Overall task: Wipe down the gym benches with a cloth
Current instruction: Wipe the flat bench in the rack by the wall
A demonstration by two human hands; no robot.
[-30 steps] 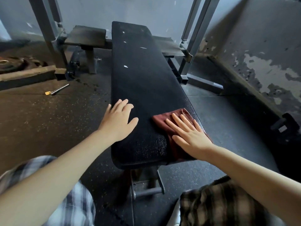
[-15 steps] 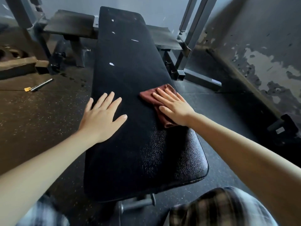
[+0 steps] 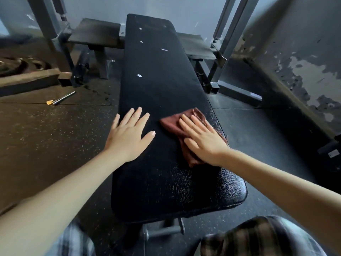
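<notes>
A long black padded gym bench runs away from me, its cracked near end close to my knees. A few white specks dot its far half. A dark red cloth lies on the right side of the pad, about halfway along. My right hand presses flat on the cloth with straight fingers. My left hand rests flat on the pad's left edge, fingers spread, holding nothing.
Grey rack uprights and a frame foot stand at the far right; another upright rises at the far left. Weight plates lie at the left. A metal pin with a yellow tip lies on the rubber floor. A peeling wall runs along the right.
My right hand has slid the cloth forward along the pad's right side, away from the near end. My left hand has also shifted forward on the left edge.
</notes>
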